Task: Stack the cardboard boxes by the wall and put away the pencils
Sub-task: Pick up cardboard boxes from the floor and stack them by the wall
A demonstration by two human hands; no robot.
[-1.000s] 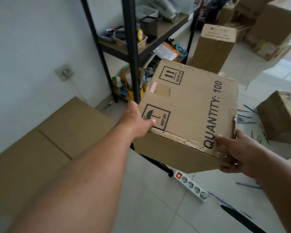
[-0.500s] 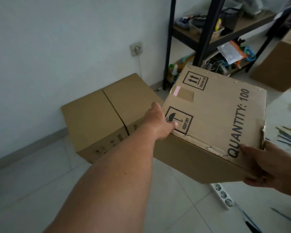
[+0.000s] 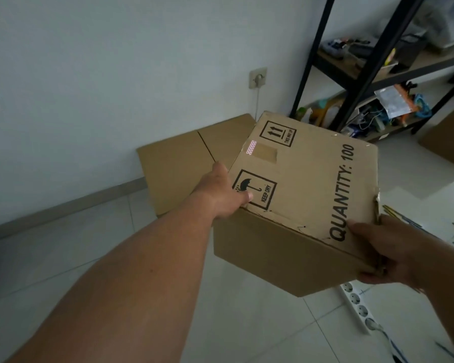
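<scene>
Carrying: we hold a cardboard box off the floor, tilted, its printed top facing us.
Right hand: our right hand grips the near right corner, thumb on top by the printed word, fingers curled under the edge.
Left hand: our left hand grips the left edge, thumb pressed on top beside the umbrella mark; its other fingers are hidden behind the side.
Near floor: a power strip lies on the tiles below the box, and pencils lie scattered to the right, not yet gathered.
Farther: a second box sits on the floor against the wall, just beyond the one we carry; nothing stands on it.
Far right: a shelf rack holds odds and ends, with a third box on the floor in front of it.
Progress: we judge the stacking barely begun. One box is by the wall and one is in hand. At least one more remains to fetch, then all the pencils.
</scene>
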